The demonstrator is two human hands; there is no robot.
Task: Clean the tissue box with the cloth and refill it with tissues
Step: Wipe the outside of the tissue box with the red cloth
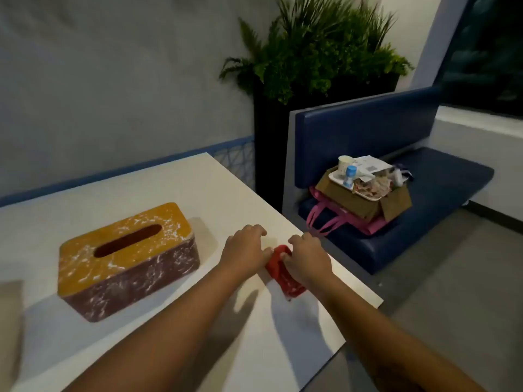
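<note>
Both hands are working just right of the frame's centre: the left hand (245, 247) and the right hand (308, 257) are curling their fingers onto the red cloth (286, 278), pinching it from opposite sides where it is lying bunched on the white table (198, 188), close to its right edge. By the look of it, they are gathering it into a wad fit for wiping. At left centre the tissue box (127, 258) is sitting untouched, slot up, its yellow top and brown sides streaked white with dust, so wiping is not yet starting. No tissues are showing in the slot; refilling is waiting.
</note>
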